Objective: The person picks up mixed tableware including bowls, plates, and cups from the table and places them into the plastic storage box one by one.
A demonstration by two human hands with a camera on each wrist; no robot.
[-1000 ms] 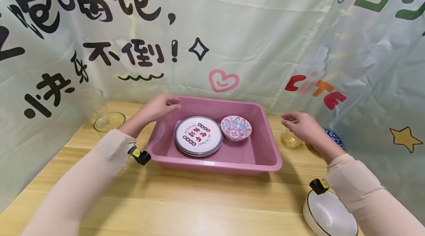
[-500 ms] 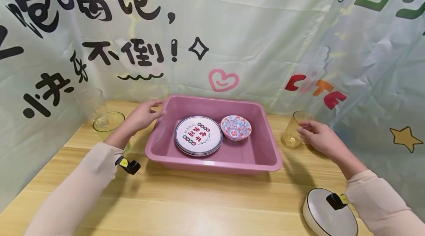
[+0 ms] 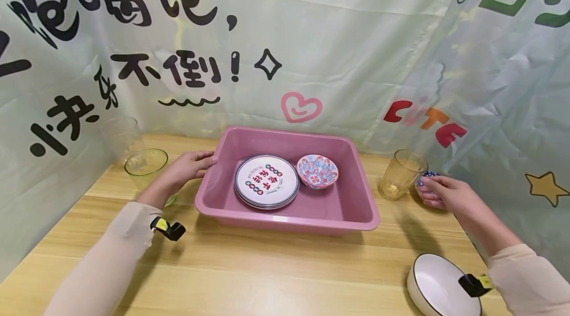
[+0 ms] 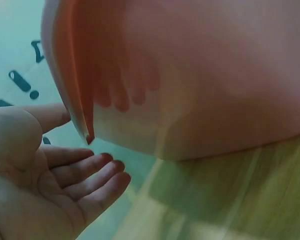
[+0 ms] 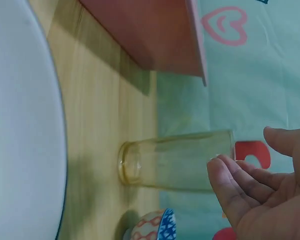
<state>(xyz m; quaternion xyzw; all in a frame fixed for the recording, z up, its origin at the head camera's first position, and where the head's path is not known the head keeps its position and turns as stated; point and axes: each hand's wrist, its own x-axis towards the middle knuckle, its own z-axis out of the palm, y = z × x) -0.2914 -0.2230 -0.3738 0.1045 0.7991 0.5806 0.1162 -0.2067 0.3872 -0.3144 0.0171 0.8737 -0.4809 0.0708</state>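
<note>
My left hand (image 3: 189, 167) is at the left rim of a pink plastic basin (image 3: 285, 223), its fingers loosely extended; the left wrist view puts the thumb (image 4: 55, 116) right at the rim's edge. The basin holds a stack of white plates (image 3: 267, 182) and a small red-and-blue patterned bowl (image 3: 317, 171). Off to the right, my right hand (image 3: 451, 193) hovers beside an amber glass (image 3: 394, 180) with nothing in its grasp. In the right wrist view its fingertips overlap the glass's mouth. A bowl with a blue patterned inside (image 5: 166, 227) is partly hidden behind this hand in the head view.
A white bowl with a dark rim (image 3: 438, 281) stands at the front right, under the right wrist. On the left are a green-rimmed glass (image 3: 144, 163), partly behind the left forearm, and a clear glass (image 3: 122, 138). A printed cloth (image 3: 338, 59) hangs behind the table.
My left hand has moved left and down from above the basin to its left rim. My right hand has moved right, away from over the amber glass to beside it. The dishes have stayed put.
</note>
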